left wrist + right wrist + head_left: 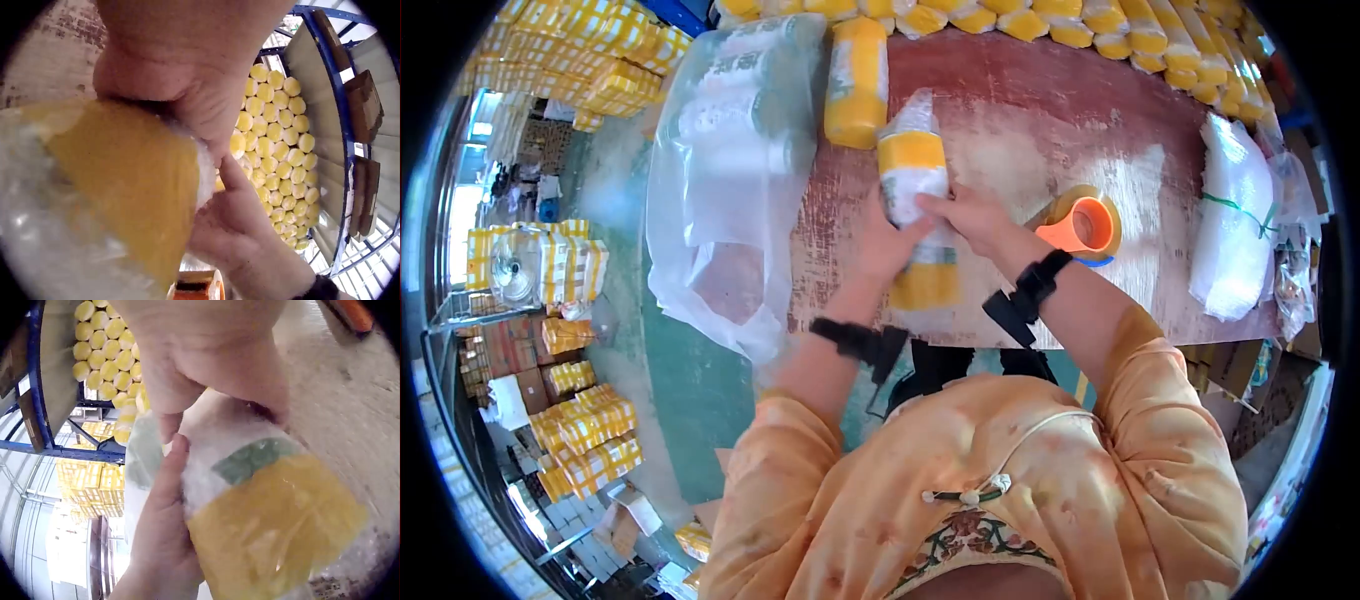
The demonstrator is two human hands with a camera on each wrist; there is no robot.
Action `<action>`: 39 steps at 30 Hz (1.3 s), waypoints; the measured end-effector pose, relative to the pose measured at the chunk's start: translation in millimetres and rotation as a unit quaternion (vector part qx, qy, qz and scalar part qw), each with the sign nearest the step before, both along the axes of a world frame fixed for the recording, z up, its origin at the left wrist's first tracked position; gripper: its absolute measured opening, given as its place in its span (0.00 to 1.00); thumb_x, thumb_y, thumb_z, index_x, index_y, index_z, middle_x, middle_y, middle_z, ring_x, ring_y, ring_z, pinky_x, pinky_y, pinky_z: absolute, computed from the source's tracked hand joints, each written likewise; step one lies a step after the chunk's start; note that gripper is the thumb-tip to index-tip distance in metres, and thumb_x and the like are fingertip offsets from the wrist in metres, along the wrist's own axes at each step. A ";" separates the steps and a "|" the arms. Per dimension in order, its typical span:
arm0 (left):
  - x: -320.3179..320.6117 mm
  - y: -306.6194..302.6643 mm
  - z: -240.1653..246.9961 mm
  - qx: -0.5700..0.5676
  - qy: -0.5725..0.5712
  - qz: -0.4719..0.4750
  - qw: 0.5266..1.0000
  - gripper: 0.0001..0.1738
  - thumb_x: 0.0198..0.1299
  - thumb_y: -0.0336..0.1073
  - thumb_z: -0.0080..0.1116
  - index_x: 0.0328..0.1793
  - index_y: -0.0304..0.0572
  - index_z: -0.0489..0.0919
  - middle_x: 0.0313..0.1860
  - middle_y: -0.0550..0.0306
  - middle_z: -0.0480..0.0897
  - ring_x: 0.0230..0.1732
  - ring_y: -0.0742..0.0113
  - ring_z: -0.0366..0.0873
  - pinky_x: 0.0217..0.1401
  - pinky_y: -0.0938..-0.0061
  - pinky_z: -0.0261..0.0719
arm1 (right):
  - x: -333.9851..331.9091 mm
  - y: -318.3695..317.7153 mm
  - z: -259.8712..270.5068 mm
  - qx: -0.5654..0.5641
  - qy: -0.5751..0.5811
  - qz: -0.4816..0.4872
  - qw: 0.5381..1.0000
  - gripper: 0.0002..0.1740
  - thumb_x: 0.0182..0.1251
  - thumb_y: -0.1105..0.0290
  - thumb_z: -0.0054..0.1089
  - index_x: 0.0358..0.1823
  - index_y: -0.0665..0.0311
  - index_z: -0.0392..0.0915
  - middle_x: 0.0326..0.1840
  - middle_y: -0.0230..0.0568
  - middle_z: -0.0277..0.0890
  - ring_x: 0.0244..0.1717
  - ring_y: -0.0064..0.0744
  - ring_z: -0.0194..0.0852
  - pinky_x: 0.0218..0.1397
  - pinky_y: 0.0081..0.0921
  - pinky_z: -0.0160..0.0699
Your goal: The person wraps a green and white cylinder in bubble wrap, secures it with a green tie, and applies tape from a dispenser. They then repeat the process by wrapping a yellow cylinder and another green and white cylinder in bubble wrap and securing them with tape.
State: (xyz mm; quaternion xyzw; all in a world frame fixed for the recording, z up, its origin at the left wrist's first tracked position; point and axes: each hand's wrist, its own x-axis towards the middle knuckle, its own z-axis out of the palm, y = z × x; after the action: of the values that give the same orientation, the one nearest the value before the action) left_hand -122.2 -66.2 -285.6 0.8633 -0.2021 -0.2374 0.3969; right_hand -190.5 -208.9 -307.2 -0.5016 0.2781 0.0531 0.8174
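Observation:
Both hands hold a bubble-wrapped cylindrical package [918,180] over the near part of the table. It has yellow bands toward both ends and a white middle with a green patch. My left hand [882,245] grips its left side, and my right hand [972,218] grips the right side with the thumb across the top. Up close in the left wrist view, the yellow band [125,181] fills the lower left below the left palm. In the right wrist view the green patch [256,459] sits beside the other yellow band [281,525]. The hands hide part of the wrapping.
An orange tape dispenser [1090,228] lies right of the hands. Behind them stands another yellow-banded package [857,85], beside a large clear bag [730,150] of wrapped rolls. Stacked yellow-ended packages [1135,30] line the back edge. Bubble-wrap sheets [1238,220] tied with green string lie far right.

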 end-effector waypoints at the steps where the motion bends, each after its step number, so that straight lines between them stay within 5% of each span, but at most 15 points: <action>1: -8.7 4.3 -2.7 -0.089 0.015 -0.002 0.996 0.50 0.44 0.40 0.71 0.71 0.35 0.55 0.63 0.44 0.67 0.64 0.58 0.66 0.65 0.64 0.64 | -8.0 4.3 1.9 -0.006 -0.027 -0.011 1.000 0.32 0.58 0.61 0.65 0.60 0.71 0.65 0.52 0.40 0.73 0.52 0.30 0.72 0.57 0.28 0.70; 3: -26.3 9.7 -8.5 -0.274 0.053 -0.002 0.960 0.55 0.39 0.36 0.74 0.72 0.39 0.52 0.65 0.44 0.63 0.65 0.56 0.63 0.66 0.61 0.64 | -23.4 3.3 16.1 0.006 -0.058 -0.032 0.998 0.39 0.55 0.66 0.68 0.65 0.70 0.59 0.58 0.45 0.70 0.58 0.33 0.68 0.61 0.34 0.67; 6: -47.9 3.1 58.1 -0.400 0.074 -0.035 0.913 0.60 0.39 0.35 0.74 0.74 0.40 0.44 0.68 0.45 0.57 0.69 0.54 0.57 0.69 0.60 0.59 | -60.4 9.3 71.0 -0.154 -0.180 -0.030 0.971 0.44 0.49 0.68 0.71 0.66 0.69 0.56 0.61 0.43 0.67 0.60 0.35 0.66 0.63 0.34 0.65; 9: -47.6 15.2 65.5 -0.388 -0.025 -0.142 0.910 0.65 0.36 0.35 0.77 0.75 0.41 0.40 0.70 0.47 0.55 0.72 0.55 0.53 0.72 0.60 0.54 | -89.9 2.8 115.3 -0.374 -0.233 0.056 0.896 0.48 0.43 0.71 0.73 0.67 0.67 0.56 0.61 0.44 0.66 0.62 0.40 0.65 0.64 0.34 0.64; 11: -45.2 15.9 74.3 -0.365 -0.024 -0.204 0.908 0.67 0.34 0.36 0.78 0.75 0.41 0.39 0.71 0.48 0.54 0.73 0.55 0.52 0.73 0.59 0.52 | -100.8 -1.1 114.1 -0.398 -0.191 0.076 0.894 0.49 0.43 0.71 0.74 0.68 0.66 0.54 0.62 0.46 0.65 0.63 0.42 0.65 0.64 0.34 0.64; 14: -47.9 11.7 85.7 -0.392 0.032 -0.186 0.900 0.59 0.36 0.35 0.76 0.73 0.41 0.50 0.69 0.47 0.58 0.71 0.53 0.55 0.72 0.59 0.55 | -115.9 0.2 127.1 -0.455 -0.137 0.049 0.879 0.49 0.45 0.71 0.73 0.69 0.64 0.53 0.63 0.48 0.64 0.63 0.42 0.66 0.59 0.33 0.69; 17: -34.7 6.3 99.0 -0.322 -0.168 -0.271 0.892 0.43 0.38 0.33 0.73 0.64 0.41 0.66 0.63 0.47 0.67 0.68 0.49 0.62 0.68 0.60 0.61 | -124.9 2.0 134.9 -0.480 -0.180 -0.020 0.858 0.49 0.44 0.70 0.74 0.69 0.60 0.55 0.63 0.45 0.65 0.58 0.39 0.70 0.50 0.29 0.74; 20: -41.2 2.3 108.4 -0.302 -0.212 -0.265 0.891 0.23 0.42 0.29 0.68 0.48 0.40 0.75 0.53 0.48 0.74 0.61 0.47 0.67 0.61 0.62 0.66 | -118.5 7.3 144.7 -0.522 -0.193 -0.054 0.829 0.39 0.45 0.71 0.73 0.62 0.60 0.64 0.57 0.45 0.68 0.51 0.41 0.73 0.48 0.31 0.74; 23: -44.7 0.3 99.3 -0.338 -0.240 -0.258 0.873 0.13 0.45 0.26 0.64 0.38 0.39 0.74 0.46 0.49 0.75 0.55 0.48 0.70 0.57 0.63 0.68 | -104.3 5.3 135.1 -0.597 -0.266 -0.062 0.754 0.21 0.49 0.73 0.68 0.47 0.61 0.75 0.46 0.41 0.74 0.43 0.42 0.72 0.46 0.33 0.73; 26: -47.1 7.1 98.7 -0.328 -0.224 -0.249 0.883 0.13 0.47 0.23 0.60 0.37 0.39 0.70 0.43 0.50 0.73 0.52 0.52 0.71 0.55 0.64 0.69 | -95.4 4.7 137.7 -0.567 -0.315 -0.016 0.761 0.07 0.53 0.75 0.64 0.34 0.62 0.78 0.35 0.38 0.76 0.41 0.43 0.71 0.45 0.35 0.72; 32: -53.6 15.6 98.8 -0.342 -0.134 -0.141 0.919 0.19 0.47 0.21 0.57 0.45 0.41 0.66 0.46 0.51 0.71 0.51 0.57 0.70 0.56 0.67 0.67 | -72.9 -23.3 152.7 -0.502 -0.382 0.182 0.754 0.06 0.55 0.79 0.62 0.35 0.63 0.79 0.37 0.35 0.75 0.40 0.34 0.71 0.41 0.27 0.71; 34: -48.2 18.3 98.0 -0.335 -0.136 -0.131 0.923 0.19 0.47 0.21 0.57 0.45 0.41 0.66 0.47 0.51 0.71 0.51 0.57 0.70 0.57 0.67 0.66 | -79.2 -23.8 172.5 -0.283 -0.242 0.147 0.916 0.08 0.55 0.81 0.60 0.36 0.63 0.79 0.39 0.34 0.72 0.40 0.29 0.71 0.41 0.25 0.71; 36: -42.8 18.6 95.1 -0.345 -0.129 -0.120 0.922 0.19 0.46 0.22 0.58 0.45 0.41 0.66 0.47 0.50 0.71 0.50 0.57 0.70 0.57 0.67 0.66 | -83.6 -22.3 174.6 -0.193 -0.170 0.112 0.960 0.09 0.54 0.83 0.59 0.36 0.63 0.79 0.41 0.33 0.70 0.40 0.24 0.70 0.40 0.24 0.71; 39: -43.0 19.5 86.8 -0.385 -0.114 -0.116 0.908 0.20 0.46 0.23 0.59 0.45 0.41 0.66 0.48 0.50 0.70 0.50 0.58 0.69 0.58 0.67 0.66 | -88.2 -16.8 156.5 -0.293 -0.182 0.099 0.933 0.11 0.53 0.84 0.58 0.36 0.63 0.78 0.42 0.32 0.68 0.39 0.22 0.68 0.39 0.23 0.70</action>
State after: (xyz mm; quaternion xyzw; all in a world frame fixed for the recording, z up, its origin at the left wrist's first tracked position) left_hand -165.1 -46.7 -198.8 0.6350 -0.4202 -0.0857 0.6426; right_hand -278.7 -225.7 -150.7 -0.7451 0.0770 -0.0426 0.6611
